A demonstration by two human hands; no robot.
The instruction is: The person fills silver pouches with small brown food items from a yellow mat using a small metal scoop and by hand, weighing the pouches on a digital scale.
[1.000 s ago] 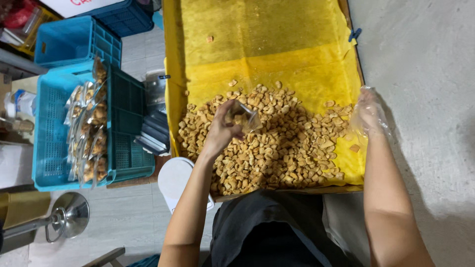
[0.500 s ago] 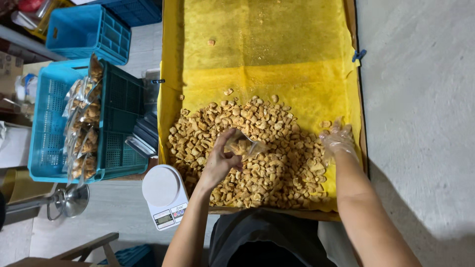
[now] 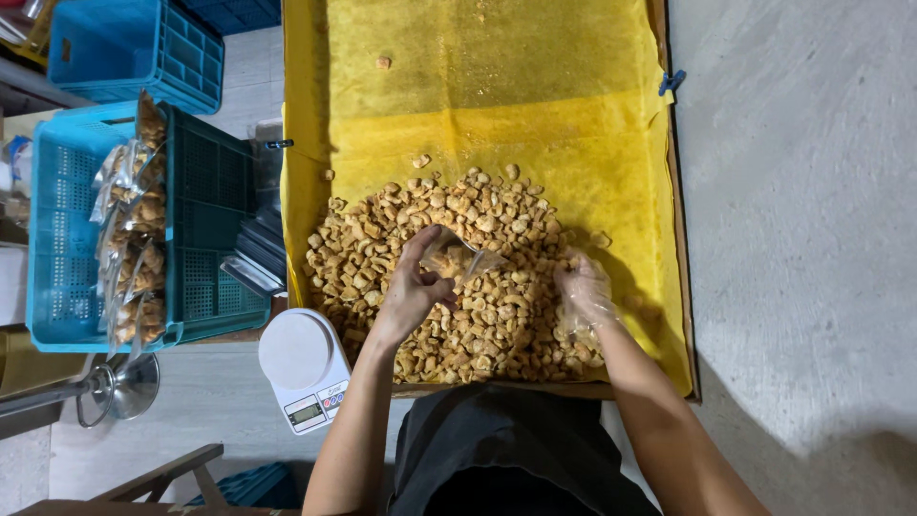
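A heap of golden-brown fried snack pieces (image 3: 458,220) lies on yellow paper in a large tray (image 3: 478,115). My left hand (image 3: 413,287) holds a small clear plastic bag (image 3: 463,256) open over the heap, with a few pieces inside it. My right hand (image 3: 583,287), in a thin clear plastic glove, rests fingers-down on the pieces just right of the bag.
A white digital kitchen scale (image 3: 304,368) sits left of my left forearm. A light-blue crate (image 3: 67,239) holds several filled clear bags (image 3: 138,220). Another blue crate (image 3: 134,48) stands at the top left. A metal funnel (image 3: 119,387) lies at the lower left. Grey floor is at the right.
My right hand moved left from the tray's right edge onto the pieces next to the bag. My left hand stayed over the heap with the bag.
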